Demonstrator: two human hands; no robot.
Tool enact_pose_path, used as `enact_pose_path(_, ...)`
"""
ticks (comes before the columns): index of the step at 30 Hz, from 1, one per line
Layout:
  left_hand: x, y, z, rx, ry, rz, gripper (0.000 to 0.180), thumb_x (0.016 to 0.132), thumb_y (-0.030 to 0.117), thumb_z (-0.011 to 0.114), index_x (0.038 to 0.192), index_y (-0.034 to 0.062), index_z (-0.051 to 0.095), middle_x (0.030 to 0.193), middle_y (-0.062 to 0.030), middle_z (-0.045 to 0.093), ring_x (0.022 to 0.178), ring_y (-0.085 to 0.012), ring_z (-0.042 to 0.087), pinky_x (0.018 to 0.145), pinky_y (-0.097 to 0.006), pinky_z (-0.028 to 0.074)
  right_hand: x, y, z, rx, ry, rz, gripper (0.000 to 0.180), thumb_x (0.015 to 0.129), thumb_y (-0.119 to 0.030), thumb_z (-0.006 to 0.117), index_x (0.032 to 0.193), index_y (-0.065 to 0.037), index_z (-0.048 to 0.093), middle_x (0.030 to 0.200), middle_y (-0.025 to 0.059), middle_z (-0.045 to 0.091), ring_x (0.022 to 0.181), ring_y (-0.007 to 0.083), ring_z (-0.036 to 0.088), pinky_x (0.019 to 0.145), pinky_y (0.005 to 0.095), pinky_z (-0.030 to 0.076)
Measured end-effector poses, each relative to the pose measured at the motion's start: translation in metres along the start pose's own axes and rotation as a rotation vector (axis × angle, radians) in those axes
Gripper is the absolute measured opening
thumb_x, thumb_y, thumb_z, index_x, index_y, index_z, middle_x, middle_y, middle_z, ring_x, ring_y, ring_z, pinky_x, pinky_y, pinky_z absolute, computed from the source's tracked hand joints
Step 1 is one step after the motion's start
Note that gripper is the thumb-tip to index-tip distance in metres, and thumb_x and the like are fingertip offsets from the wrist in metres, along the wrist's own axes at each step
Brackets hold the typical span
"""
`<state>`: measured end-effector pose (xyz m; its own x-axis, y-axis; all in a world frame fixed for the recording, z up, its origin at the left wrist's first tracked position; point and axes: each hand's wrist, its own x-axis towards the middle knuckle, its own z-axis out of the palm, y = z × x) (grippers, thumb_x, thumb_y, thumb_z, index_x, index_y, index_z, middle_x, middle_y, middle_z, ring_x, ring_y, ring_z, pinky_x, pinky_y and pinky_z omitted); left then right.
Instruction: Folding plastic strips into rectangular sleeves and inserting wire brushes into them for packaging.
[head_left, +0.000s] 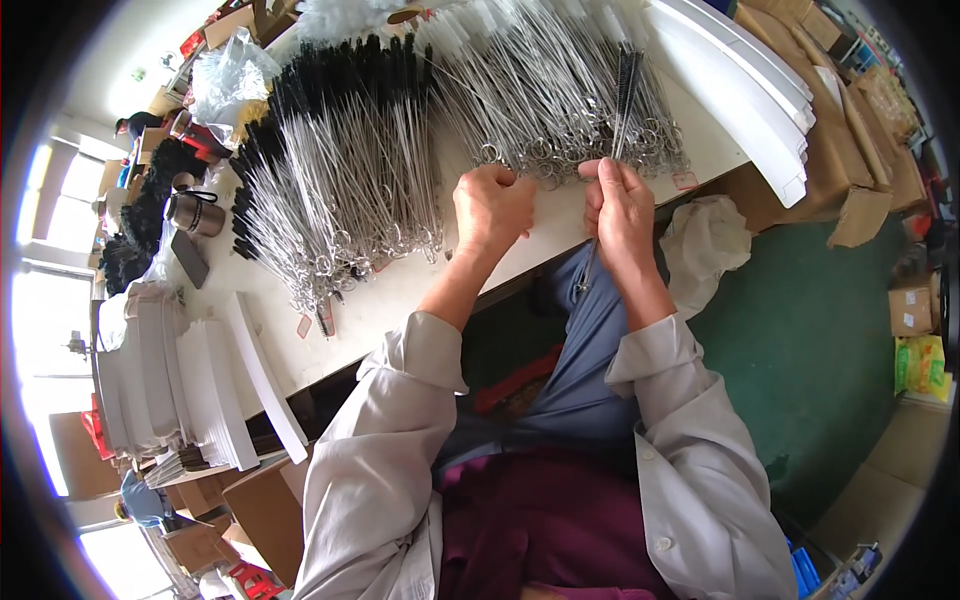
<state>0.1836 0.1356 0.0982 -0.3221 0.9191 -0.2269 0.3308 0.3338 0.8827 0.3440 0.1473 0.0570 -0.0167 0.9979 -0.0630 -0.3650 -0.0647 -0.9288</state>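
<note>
White table point(560, 215) before us, we have black brushes point(350, 160) and pale brushes point(530, 90) heaped rings toward us, seemingly for easy grasping, while our right hand point(622, 210) pinches a black-tipped bunch point(625, 85) by its stems over the pale heap and our left hand point(492, 205) curls, contents hidden.

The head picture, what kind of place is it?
Probably a small workshop or packing room: rows of wire-handled brushes are heaped on a white worktable, and cardboard boxes stand nearby.

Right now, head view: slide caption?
Right hand holding thin brushes, left hand curled alongside, at a table piled with more brushes.
</note>
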Motion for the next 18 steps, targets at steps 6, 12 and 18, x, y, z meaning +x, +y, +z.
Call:
enact_pose_path(6, -0.004, 0.006, -0.024, -0.446, -0.073, -0.126, 0.019, 0.089, 0.005, 0.059, 0.101, -0.0093, 0.063, 0.095, -0.0229, 0.071, 0.078, -0.0289, 0.074, 0.067, -0.039, 0.063, 0.000, -0.006, 0.000, -0.002, -0.024, 0.010, 0.034, 0.111, -0.029, 0.051, 0.101, 0.000, 0.067, 0.062, -0.0042, 0.046, 0.048, 0.0049, 0.039, 0.043, 0.0250, 0.030)
enact_pose_path(12, 0.004, 0.004, -0.032, -0.847, -0.200, -0.137, 0.017, 0.094, 0.006, 0.061, 0.104, -0.0078, 0.063, 0.095, -0.0217, 0.069, 0.082, -0.0302, 0.071, 0.079, -0.042, 0.062, -0.003, -0.022, 0.004, 0.076, -0.093, 0.141, 0.034, 0.111, -0.028, 0.049, 0.102, 0.002, 0.065, 0.064, 0.0002, 0.053, 0.047, 0.0074, 0.044, 0.041, 0.0254, 0.033)
enact_pose_path(18, 0.012, 0.009, -0.038, -0.617, -0.216, -0.106, 0.024, 0.097, 0.015, 0.062, 0.105, -0.0077, 0.064, 0.085, -0.0170, 0.067, 0.069, -0.0252, 0.070, 0.064, -0.037, 0.065, 0.036, -0.042, 0.039, -0.107, -0.306, 0.061, 0.036, 0.110, -0.027, 0.050, 0.103, 0.005, 0.064, 0.091, 0.0145, 0.072, 0.072, 0.0195, 0.072, 0.061, 0.0314, 0.061)
